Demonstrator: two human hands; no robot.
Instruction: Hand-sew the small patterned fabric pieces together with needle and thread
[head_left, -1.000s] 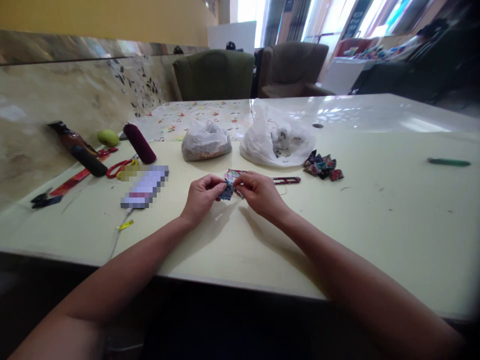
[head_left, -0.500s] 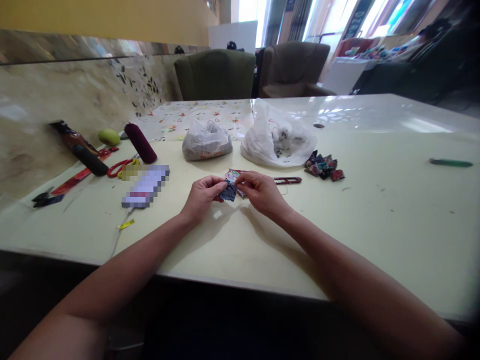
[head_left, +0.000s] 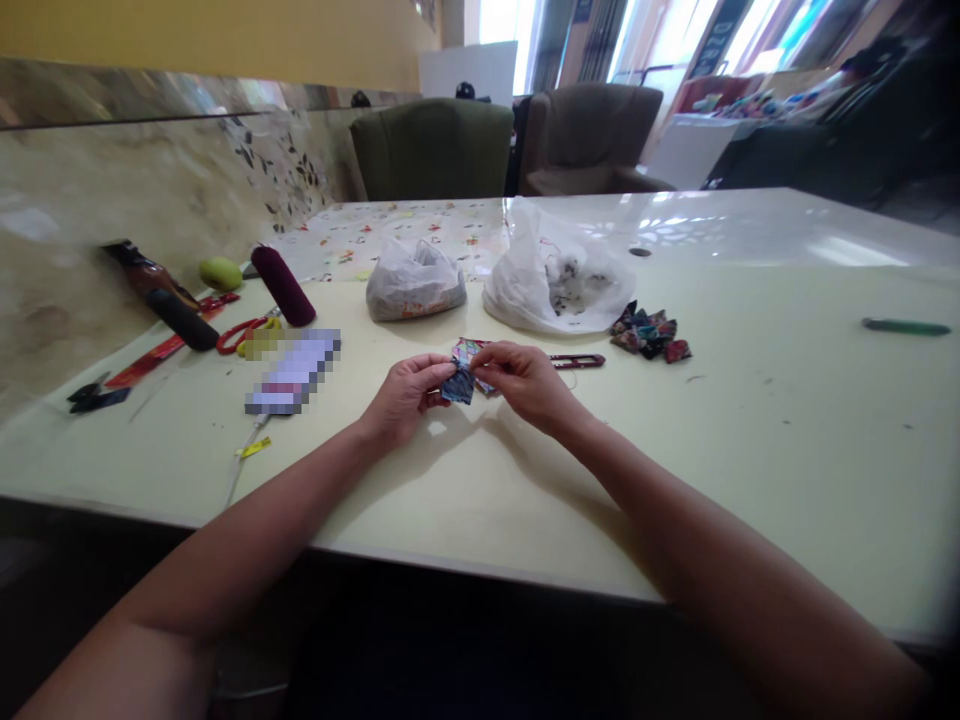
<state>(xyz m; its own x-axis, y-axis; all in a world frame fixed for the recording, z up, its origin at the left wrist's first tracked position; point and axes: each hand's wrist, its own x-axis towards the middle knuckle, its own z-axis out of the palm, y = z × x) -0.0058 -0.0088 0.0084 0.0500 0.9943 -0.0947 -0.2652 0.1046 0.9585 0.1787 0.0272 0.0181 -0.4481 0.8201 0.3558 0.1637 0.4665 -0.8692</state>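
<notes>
Between thumb and fingers, my left hand point(head_left: 409, 393) pinches a small dark blue piece of fabric point(head_left: 457, 386) above the table. My right hand point(head_left: 517, 378) is closed in a pinch at the fabric's upper right edge. Whether a needle or thread sits in those right fingertips is too small to tell. Just behind the hands lies colourful patterned fabric point(head_left: 466, 349), partly covered by them. Thread snips point(head_left: 577, 361) with a dark red body rest beyond my right hand, their left end hidden behind it.
A white plastic bag point(head_left: 517, 290) with white stuffing and a smaller tied bag point(head_left: 416, 285) stand behind my hands. Small fabric pieces point(head_left: 649, 332) are heaped to the right. Leftward lie a phone point(head_left: 296, 370) on a cable, scissors point(head_left: 244, 335), a maroon thread spool point(head_left: 283, 287) and a green fruit point(head_left: 220, 273).
The blue fabric has turned slightly, and more of its face shows. Both hands keep nearly the same place and grip; the whole view has shifted a little.
</notes>
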